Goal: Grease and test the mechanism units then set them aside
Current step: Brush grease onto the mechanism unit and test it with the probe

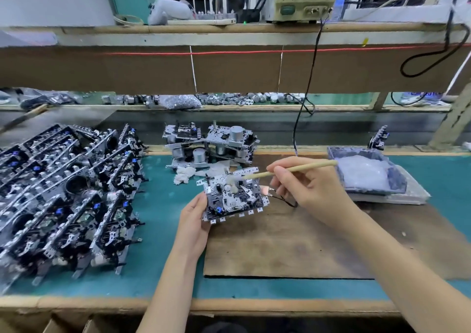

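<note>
Left hand is gripping the mechanism unit at mid-worktop. Right hand is pinching the grease brush, tip dabbing the unit's far edge. Advisable: holding the unit steady, applying grease sparingly.

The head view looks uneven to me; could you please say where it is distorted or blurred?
Head view: the wide lens curves the long shelf edge. Head view: the stacked units at far left smear toward the corner, while the held unit and the brush are fairly sharp. Head view: light is even, shadows soft.
</note>
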`<move>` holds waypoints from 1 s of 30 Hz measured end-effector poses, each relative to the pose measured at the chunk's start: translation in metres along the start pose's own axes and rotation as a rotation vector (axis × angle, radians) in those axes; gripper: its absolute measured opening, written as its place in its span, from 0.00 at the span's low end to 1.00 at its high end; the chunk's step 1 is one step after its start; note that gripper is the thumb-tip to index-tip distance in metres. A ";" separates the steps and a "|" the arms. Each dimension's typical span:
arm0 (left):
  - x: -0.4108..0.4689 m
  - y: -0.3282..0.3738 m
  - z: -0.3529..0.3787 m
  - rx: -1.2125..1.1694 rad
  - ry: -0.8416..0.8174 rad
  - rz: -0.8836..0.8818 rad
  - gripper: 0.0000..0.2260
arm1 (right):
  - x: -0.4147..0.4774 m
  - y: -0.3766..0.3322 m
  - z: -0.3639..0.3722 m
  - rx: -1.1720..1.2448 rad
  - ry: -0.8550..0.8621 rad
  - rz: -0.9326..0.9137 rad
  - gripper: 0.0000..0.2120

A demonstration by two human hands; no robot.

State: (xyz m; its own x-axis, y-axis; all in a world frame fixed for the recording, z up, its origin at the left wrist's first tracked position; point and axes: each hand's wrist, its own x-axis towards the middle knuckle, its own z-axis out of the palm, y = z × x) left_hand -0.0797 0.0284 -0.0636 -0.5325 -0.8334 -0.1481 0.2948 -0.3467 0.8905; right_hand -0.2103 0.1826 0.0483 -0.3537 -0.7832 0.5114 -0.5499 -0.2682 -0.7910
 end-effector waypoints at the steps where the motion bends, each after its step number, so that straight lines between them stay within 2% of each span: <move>1: 0.001 0.000 0.000 0.004 0.003 0.000 0.10 | 0.000 0.001 0.000 -0.006 -0.012 0.006 0.08; 12: 0.002 -0.001 0.001 -0.009 0.002 0.005 0.10 | 0.002 0.010 0.003 -0.106 -0.049 -0.039 0.07; 25: 0.002 0.001 0.004 -0.048 -0.017 0.023 0.10 | 0.007 0.009 0.006 -0.115 -0.062 0.006 0.06; 30: 0.003 -0.001 0.002 -0.057 -0.012 0.020 0.14 | 0.007 0.009 0.006 -0.107 -0.066 0.010 0.06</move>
State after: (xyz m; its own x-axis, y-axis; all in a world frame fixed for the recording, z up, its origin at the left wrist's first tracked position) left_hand -0.0834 0.0272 -0.0634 -0.5353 -0.8353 -0.1257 0.3500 -0.3547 0.8670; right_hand -0.2128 0.1710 0.0428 -0.3110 -0.8218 0.4774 -0.6253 -0.2014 -0.7539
